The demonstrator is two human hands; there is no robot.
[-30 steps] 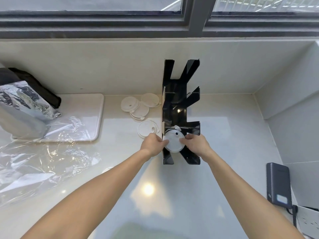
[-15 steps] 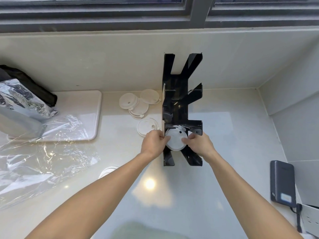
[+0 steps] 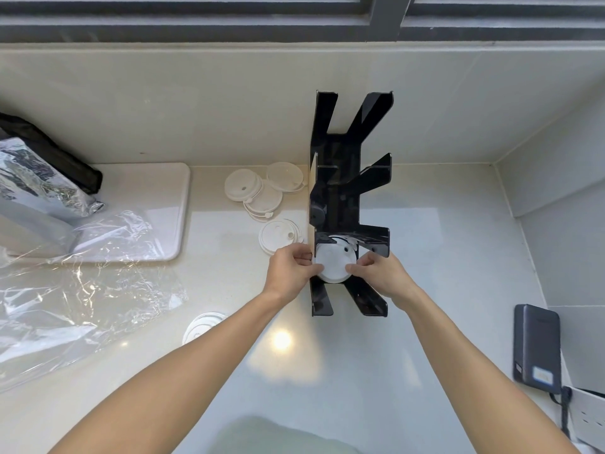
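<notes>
Head view: the left hand (image 3: 289, 273) and right hand (image 3: 383, 276) pinch a white lid (image 3: 334, 263) by its edges, fingers curled. The lid sits between them in the nearest slot of the black rack (image 3: 340, 198). Loose lids (image 3: 258, 191) lie beyond the left hand.

Both forearms bare from elbow to wrist, left hand (image 3: 289, 270) and right hand (image 3: 381, 273) bare too. Low down, a blurred pale-green patch (image 3: 288, 437), possibly clothing, hard to tell.

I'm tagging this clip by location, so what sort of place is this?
Likely a café drinks counter: the left hand and right hand hold white plastic cup lids in a black acrylic rack; loose white lids lie on the pale glossy countertop.
</notes>
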